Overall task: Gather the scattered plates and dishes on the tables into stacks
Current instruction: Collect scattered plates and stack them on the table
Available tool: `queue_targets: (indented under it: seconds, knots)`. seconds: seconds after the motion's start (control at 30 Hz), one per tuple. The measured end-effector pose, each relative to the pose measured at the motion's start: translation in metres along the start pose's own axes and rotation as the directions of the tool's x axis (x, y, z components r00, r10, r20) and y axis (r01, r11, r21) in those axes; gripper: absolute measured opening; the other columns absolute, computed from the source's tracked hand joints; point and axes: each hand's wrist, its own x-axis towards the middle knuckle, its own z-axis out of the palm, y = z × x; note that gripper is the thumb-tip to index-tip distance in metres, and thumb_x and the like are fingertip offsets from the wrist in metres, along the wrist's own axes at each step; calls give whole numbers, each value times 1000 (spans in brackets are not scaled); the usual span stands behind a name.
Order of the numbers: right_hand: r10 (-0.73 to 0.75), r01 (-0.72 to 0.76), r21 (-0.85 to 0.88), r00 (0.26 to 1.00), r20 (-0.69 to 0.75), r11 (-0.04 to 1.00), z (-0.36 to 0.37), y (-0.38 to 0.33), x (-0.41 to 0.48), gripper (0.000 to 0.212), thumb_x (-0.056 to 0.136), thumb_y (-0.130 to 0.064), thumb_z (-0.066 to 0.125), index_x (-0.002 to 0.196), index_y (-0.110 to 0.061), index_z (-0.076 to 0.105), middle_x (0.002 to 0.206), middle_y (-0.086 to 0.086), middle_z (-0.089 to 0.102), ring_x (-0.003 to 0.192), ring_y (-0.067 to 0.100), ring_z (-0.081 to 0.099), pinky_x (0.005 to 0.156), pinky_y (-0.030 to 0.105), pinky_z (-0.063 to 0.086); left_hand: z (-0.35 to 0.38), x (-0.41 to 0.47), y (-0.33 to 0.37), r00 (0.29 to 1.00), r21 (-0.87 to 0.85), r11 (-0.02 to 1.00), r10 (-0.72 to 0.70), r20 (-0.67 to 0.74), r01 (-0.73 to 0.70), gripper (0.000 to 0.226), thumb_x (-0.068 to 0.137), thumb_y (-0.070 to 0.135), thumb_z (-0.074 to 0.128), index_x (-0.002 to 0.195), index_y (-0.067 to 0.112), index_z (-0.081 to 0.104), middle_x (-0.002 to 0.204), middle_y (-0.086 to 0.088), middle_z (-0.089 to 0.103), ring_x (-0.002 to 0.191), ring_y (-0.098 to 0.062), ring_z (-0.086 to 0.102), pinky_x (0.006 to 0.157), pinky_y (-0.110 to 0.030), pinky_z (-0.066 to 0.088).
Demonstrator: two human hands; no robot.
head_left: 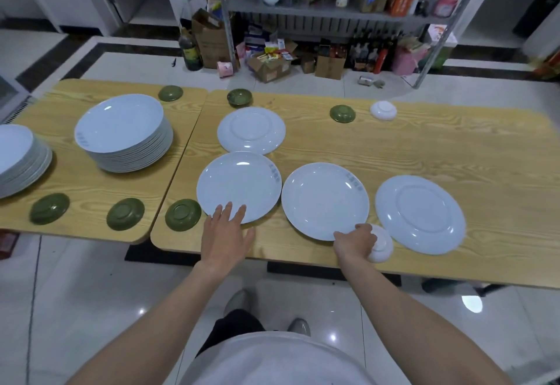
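Note:
Several white plates lie singly on the right table (454, 148). My left hand (225, 233) is open, fingers spread, its fingertips resting on the near rim of the upright plate (239, 184) at the left. My right hand (354, 244) pinches the near edge of the middle upright plate (324, 200). A small white upside-down dish (382, 244) sits just right of that hand, partly hidden by it. Two more plates lie upside down, one at the right (419, 213) and one farther back (251, 130). A tall stack of plates (124, 133) stands on the left table.
A second plate stack (21, 160) is at the far left edge. Small green dishes (182, 214) lie upside down along both tables, and a white one (383, 110) sits at the back. A gap separates the tables. Cluttered metal shelving (333, 12) stands beyond.

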Motion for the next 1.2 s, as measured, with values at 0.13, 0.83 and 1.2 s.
queue_targets:
  seconds: [0.13,0.83,1.2]
  knots:
    - [51,-51,69,999,5,996,7,-2,-1,64,83,-5,74,137,-1,40,135,18,52,120,36,54,95,41,48,2,-1,-2,1000,5,1000,2,0,-2,62,99,49,41,154,24,28,161,-9,27,150,-28,19,121,-41,18]
    - [155,-134,827,986,58,545,18,-69,-22,75,78,22,58,140,-19,49,118,2,60,102,27,67,50,21,56,14,12,-32,989,-263,954,-144,15,143,66,99,43,49,156,22,24,161,-16,20,149,-31,16,117,-43,27]
    - [32,-156,786,985,172,598,41,-92,-45,74,79,21,64,142,-15,50,97,-3,65,84,17,69,68,33,62,28,44,-31,814,-851,263,-510,277,455,95,89,18,71,158,25,7,146,-9,42,134,-32,44,111,-47,40]
